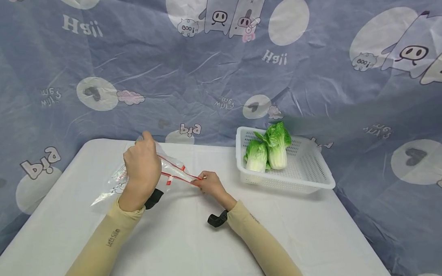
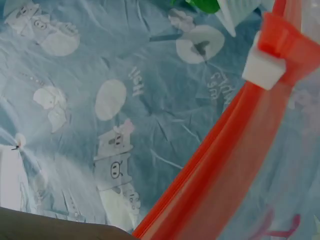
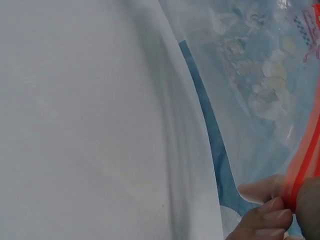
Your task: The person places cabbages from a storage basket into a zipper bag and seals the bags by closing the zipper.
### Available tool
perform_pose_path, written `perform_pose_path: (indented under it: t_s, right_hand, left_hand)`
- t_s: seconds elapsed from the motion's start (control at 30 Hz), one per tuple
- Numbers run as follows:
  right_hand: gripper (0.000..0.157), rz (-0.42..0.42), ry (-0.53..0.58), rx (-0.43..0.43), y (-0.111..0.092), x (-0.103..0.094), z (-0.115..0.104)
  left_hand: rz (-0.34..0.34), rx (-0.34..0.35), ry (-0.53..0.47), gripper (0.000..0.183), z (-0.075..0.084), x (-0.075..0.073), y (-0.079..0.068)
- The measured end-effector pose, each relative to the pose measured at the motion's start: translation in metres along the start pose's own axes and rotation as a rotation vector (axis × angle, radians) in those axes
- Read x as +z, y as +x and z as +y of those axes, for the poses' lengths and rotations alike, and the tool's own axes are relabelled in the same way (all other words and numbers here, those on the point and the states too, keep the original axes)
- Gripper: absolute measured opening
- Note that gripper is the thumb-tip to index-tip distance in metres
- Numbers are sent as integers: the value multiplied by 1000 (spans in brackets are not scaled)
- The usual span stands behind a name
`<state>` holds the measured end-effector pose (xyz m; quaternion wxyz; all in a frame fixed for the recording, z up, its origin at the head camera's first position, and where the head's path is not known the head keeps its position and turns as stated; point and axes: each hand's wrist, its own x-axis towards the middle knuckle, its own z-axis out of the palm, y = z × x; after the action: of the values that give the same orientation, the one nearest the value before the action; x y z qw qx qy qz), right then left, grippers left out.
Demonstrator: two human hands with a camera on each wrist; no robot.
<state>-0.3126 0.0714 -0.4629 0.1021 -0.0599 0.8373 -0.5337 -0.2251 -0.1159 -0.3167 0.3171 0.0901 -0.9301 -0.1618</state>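
Bag mouth — between both grips

1. Backdrop cloth: white lettering, best read "Haii", upper area, twice in head view.
2. Same cloth: "BOO" plus exclamation mark inside small printed clouds.
3. Same cloth, lower: flipped words, roughly "why's me"; also a three-letter word, looks like "pia".
4. Left sleeve: dark "Let's Slim".
5. Right sleeve: dark lettering, too small.
6. Plastic bag: pink-red print, illegible.
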Motion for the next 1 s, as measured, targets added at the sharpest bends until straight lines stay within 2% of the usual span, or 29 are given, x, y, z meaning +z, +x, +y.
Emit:
perform_pose_path:
  t_s: [0.1, 0.2, 0.4, 0.57, 0.63, 0.83, 1.0]
  right_hand:
    - [22, -10, 8, -38, -2, 3, -4]
    - [20, 2, -40, -72, -4, 4, -6]
    - [20, 18, -98, -58, -7, -1, -4]
    - [25, 28, -100, -104, -6, -4, -2]
    - [27, 45, -90, -134, -5, -5, -1]
    - [28, 108, 48, -244, -2, -6, -1]
    - [28, 146, 129, -276, 0, -8, -4]
  left_hand:
    - [33, -10, -34, 13, -5, -5, 2]
    - [1, 33, -101, 13, -9, -9, 2]
    - [-152, 115, -194, 14, -15, -10, 4]
    - [-290, 120, -241, 13, -14, -8, 7]
    - [-326, 116, -259, 13, -12, -7, 8]
    - [-346, 127, -238, 21, -5, -4, 7]
    - [-301, 163, -192, 15, -6, 1, 6]
